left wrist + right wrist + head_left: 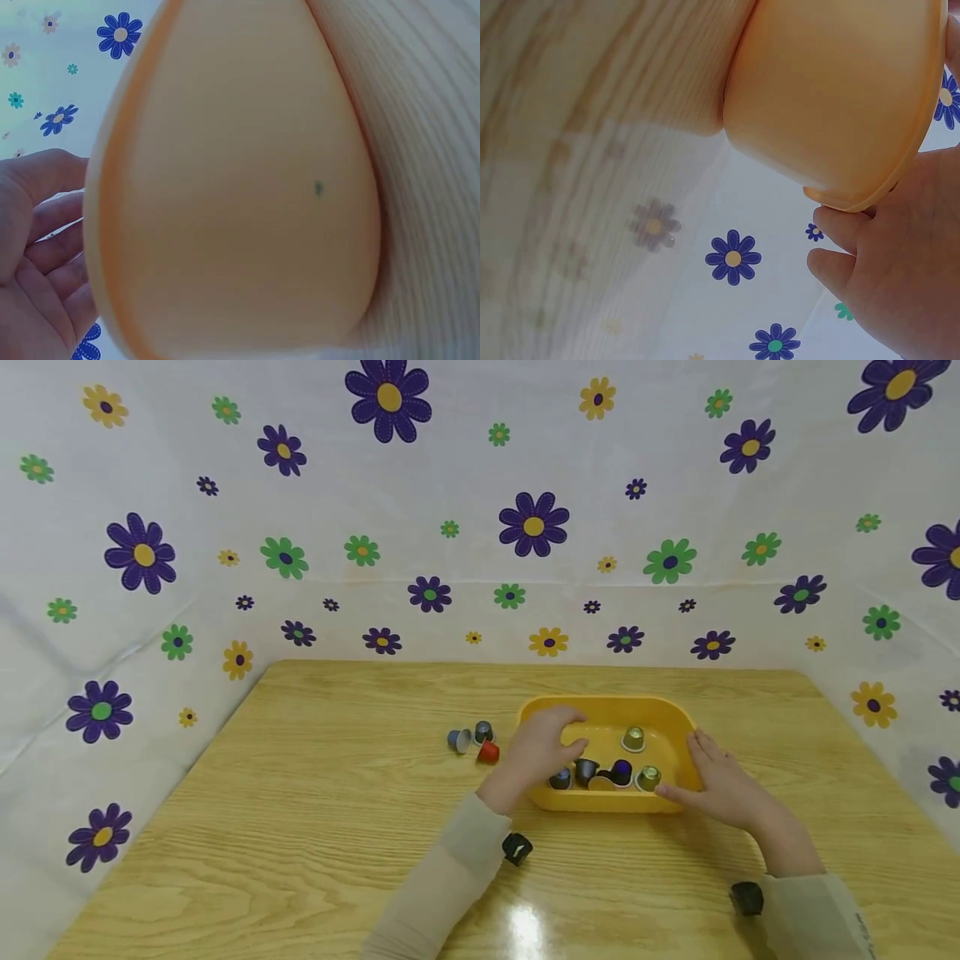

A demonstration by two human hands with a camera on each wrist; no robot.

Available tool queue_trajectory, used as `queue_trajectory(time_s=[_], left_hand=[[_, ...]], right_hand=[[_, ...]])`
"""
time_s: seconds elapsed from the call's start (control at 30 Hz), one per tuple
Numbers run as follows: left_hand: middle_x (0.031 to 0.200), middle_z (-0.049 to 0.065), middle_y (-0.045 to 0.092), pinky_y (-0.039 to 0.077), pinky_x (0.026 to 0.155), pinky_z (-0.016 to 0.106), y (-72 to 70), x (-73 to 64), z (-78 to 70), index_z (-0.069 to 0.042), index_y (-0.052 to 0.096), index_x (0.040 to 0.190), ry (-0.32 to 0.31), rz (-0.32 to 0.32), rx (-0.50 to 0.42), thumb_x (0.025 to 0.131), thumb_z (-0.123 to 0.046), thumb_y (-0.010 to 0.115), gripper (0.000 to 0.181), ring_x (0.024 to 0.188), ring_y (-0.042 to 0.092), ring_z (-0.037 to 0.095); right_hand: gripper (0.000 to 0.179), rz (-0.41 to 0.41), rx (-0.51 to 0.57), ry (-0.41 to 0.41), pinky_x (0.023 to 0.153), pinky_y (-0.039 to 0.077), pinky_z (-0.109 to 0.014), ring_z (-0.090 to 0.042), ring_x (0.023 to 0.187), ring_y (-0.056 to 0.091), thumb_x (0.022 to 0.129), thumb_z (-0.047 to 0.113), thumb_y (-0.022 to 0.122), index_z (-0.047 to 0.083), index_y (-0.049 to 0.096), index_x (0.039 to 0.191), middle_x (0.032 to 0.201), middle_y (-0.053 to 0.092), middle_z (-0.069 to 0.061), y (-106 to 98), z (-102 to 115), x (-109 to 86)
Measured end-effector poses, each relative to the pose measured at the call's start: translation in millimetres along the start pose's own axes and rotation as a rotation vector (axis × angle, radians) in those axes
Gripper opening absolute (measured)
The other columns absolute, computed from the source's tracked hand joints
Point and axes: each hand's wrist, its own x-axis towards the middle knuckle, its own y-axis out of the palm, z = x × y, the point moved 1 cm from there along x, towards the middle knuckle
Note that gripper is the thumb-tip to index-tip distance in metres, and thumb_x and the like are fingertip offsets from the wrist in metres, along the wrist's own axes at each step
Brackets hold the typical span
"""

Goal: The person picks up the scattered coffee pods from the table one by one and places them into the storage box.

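Note:
A yellow plastic tub (607, 802) holds several coffee capsules, among them a gold-green capsule (633, 739) and a dark purple capsule (621, 772). My left hand (536, 747) reaches over the tub's left end, thumb and fingers spread apart above the capsules, with nothing visible between them. In the left wrist view that hand (41, 247) appears beyond the tub's rim, fingers loosely bent. My right hand (723, 785) holds the tub's right end, fingers along the outside and thumb over the front rim. Its fingertips (840, 225) meet the rim in the right wrist view.
Left of the tub, a red capsule (488, 752), a blue-grey capsule (458, 740) on its side and a dark capsule (483, 732) lie on the wooden table (322, 793). A flower-patterned cloth (442, 477) hangs behind the table and along its sides.

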Motion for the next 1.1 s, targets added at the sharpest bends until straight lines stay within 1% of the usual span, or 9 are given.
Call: queue_trajectory(time_s=[0.13, 0.2, 0.3, 0.47, 0.67, 0.77, 0.83, 0.93, 1.1], left_hand=[[0.098, -0.003, 0.051, 0.038, 0.071, 0.022, -6.4, -6.7, 7.2, -0.012, 0.052, 0.101, 0.002, -0.037, 0.042, 0.074, -0.026, 0.053, 0.03, 0.088, 0.046, 0.01], [0.099, -0.003, 0.051, 0.038, 0.071, 0.022, -10.7, -9.9, 11.4, -0.013, 0.052, 0.101, -0.01, -0.046, 0.053, 0.074, -0.027, 0.052, 0.03, 0.088, 0.046, 0.009], [0.099, -0.003, 0.05, 0.039, 0.068, 0.022, -19.0, -15.1, 18.5, -0.013, 0.051, 0.101, -0.047, -0.055, 0.051, 0.075, -0.028, 0.052, 0.03, 0.086, 0.047, 0.01], [0.099, -0.001, 0.05, 0.038, 0.071, 0.024, -33.7, -21.0, 32.8, -0.012, 0.051, 0.101, -0.12, -0.083, 0.038, 0.074, -0.028, 0.053, 0.032, 0.089, 0.046, 0.012], [0.098, 0.001, 0.051, 0.037, 0.074, 0.026, -47.4, -24.3, 50.9, -0.01, 0.052, 0.1, -0.173, -0.166, 0.013, 0.073, -0.025, 0.054, 0.031, 0.09, 0.046, 0.014], [0.095, 0.002, 0.052, 0.037, 0.074, 0.026, -52.5, -25.7, 56.6, -0.009, 0.053, 0.098, -0.202, -0.189, -0.01, 0.072, -0.023, 0.057, 0.03, 0.088, 0.047, 0.014], [0.094, 0.002, 0.053, 0.037, 0.073, 0.025, -53.5, -25.9, 59.7, -0.009, 0.054, 0.097, -0.223, -0.183, -0.014, 0.071, -0.023, 0.057, 0.029, 0.086, 0.047, 0.014], [0.093, 0.002, 0.053, 0.038, 0.072, 0.026, -51.5, -25.8, 65.3, -0.009, 0.054, 0.095, -0.248, -0.155, -0.018, 0.071, -0.023, 0.058, 0.028, 0.086, 0.047, 0.014], [0.092, 0.003, 0.054, 0.038, 0.072, 0.026, -43.4, -25.8, 77.8, -0.007, 0.056, 0.093, -0.25, -0.08, -0.004, 0.07, -0.021, 0.058, 0.027, 0.085, 0.048, 0.014]], right_hand=[[0.094, 0.001, -0.001, -0.005, 0.086, 0.003, -0.049, -0.036, 0.113, 0.0, 0.068, 0.057, 0.042, -0.009, 0.004, 0.122, 0.126, -0.001, -0.026, 1, -1, 0.0], [0.094, -0.001, 0.001, -0.004, 0.086, 0.003, -0.049, -0.035, 0.113, 0.0, 0.068, 0.057, 0.042, -0.009, 0.004, 0.122, 0.126, -0.001, -0.025, 2, -1, 0.4], [0.094, -0.001, -0.005, -0.004, 0.086, 0.003, -0.049, -0.035, 0.113, 0.0, 0.068, 0.057, 0.042, -0.009, 0.004, 0.122, 0.126, -0.001, -0.025, 2, -1, 1.1], [0.094, 0.003, -0.007, -0.011, 0.087, 0.003, -0.049, -0.035, 0.113, -0.001, 0.068, 0.057, 0.042, -0.009, 0.003, 0.122, 0.126, -0.001, -0.025, 3, -1, 2.3], [0.094, 0.006, -0.006, -0.011, 0.087, 0.003, -0.048, -0.034, 0.113, -0.001, 0.068, 0.057, 0.041, -0.009, 0.003, 0.122, 0.126, -0.002, -0.025, 2, 0, 2.4], [0.093, 0.008, -0.004, -0.007, 0.087, 0.003, -0.048, -0.034, 0.113, -0.002, 0.069, 0.057, 0.041, -0.01, 0.002, 0.122, 0.126, -0.002, -0.025, 1, 0, 1.8], [0.094, 0.008, -0.006, -0.005, 0.087, 0.003, -0.048, -0.034, 0.113, -0.003, 0.069, 0.057, 0.041, -0.01, 0.002, 0.122, 0.126, -0.002, -0.025, 0, 0, 1.5], [0.094, 0.006, -0.007, -0.003, 0.086, 0.003, -0.049, -0.034, 0.113, -0.002, 0.068, 0.057, 0.041, -0.009, 0.003, 0.122, 0.126, -0.002, -0.025, 0, 0, 0.9], [0.094, 0.008, -0.008, 0.0, 0.086, 0.003, -0.049, -0.035, 0.113, -0.002, 0.068, 0.057, 0.041, -0.01, 0.003, 0.122, 0.125, -0.002, -0.026, 0, -1, -0.3]])
